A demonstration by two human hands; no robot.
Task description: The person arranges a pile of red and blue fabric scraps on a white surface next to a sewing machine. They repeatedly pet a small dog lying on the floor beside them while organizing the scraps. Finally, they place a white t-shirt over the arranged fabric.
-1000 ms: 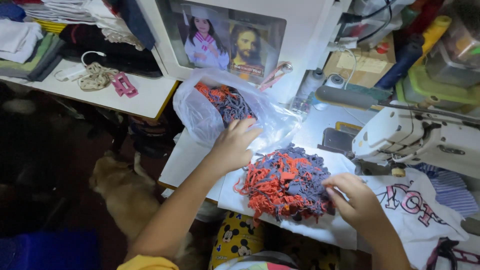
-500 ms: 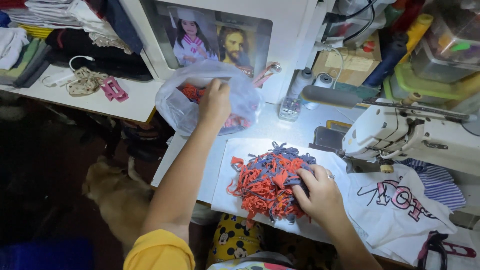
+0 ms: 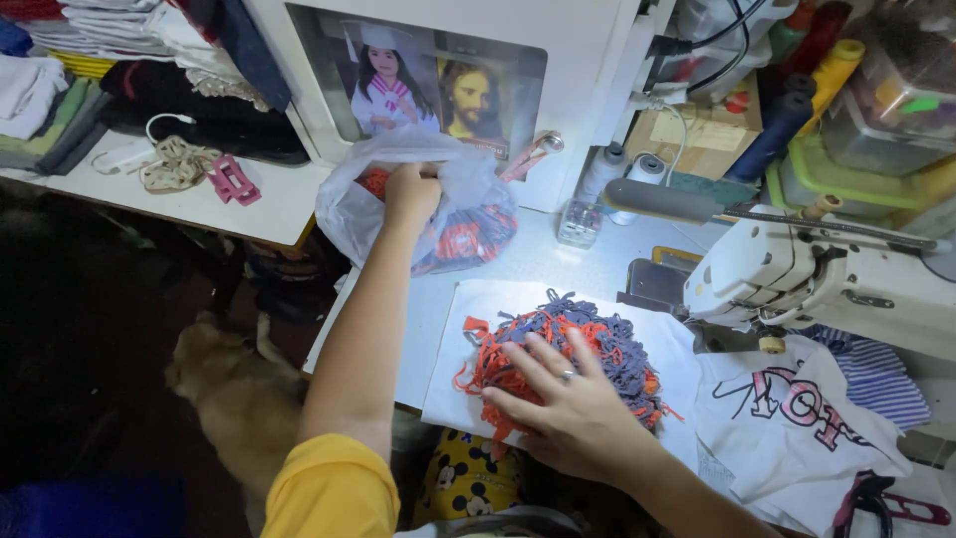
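One hand in a bag of scraps, one hand flat on a pile of scraps

The clear plastic bag (image 3: 351, 214) sits at the far left of the white table (image 3: 538, 264), and it holds red and purple cloth strips like the ones in the pile of strips (image 3: 588, 344). The left hand (image 3: 410, 195) is at the open mouth of the bag with its fingers curled shut on the plastic bag. The right hand (image 3: 568, 403) lies on the near side of the pile, fingers spread wide and pressing down, not pinching anything. The pile rests on a white cloth (image 3: 463, 374) close to the near edge of the table. There is bare table between the bag and the pile. A sewing machine (image 3: 797, 279) stands just to the right, and a dog (image 3: 239, 394) lies on the floor to the left
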